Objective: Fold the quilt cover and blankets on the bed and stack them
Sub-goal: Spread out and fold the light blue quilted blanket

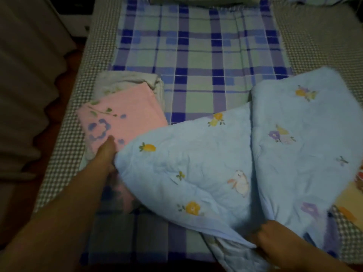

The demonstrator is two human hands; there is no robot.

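A light blue quilted blanket (265, 150) with rabbit and flower prints lies half folded across the near right of the bed. My left hand (107, 152) grips its left corner, fingers tucked under the fabric. My right hand (269, 234) holds its near edge, fingers hidden beneath the cloth. A folded pink cover (121, 118) with blue flowers lies at the left, on top of a folded whitish cloth (125, 81). The blue blanket's corner overlaps the pink cover's near right corner.
A blue and green plaid sheet (196, 55) covers the middle of the bed, over a small-check mattress cover (314, 46). Folded grey-green bedding (204, 1) sits at the far end. The bed's left edge drops to a dark floor beside a curtain (25, 75).
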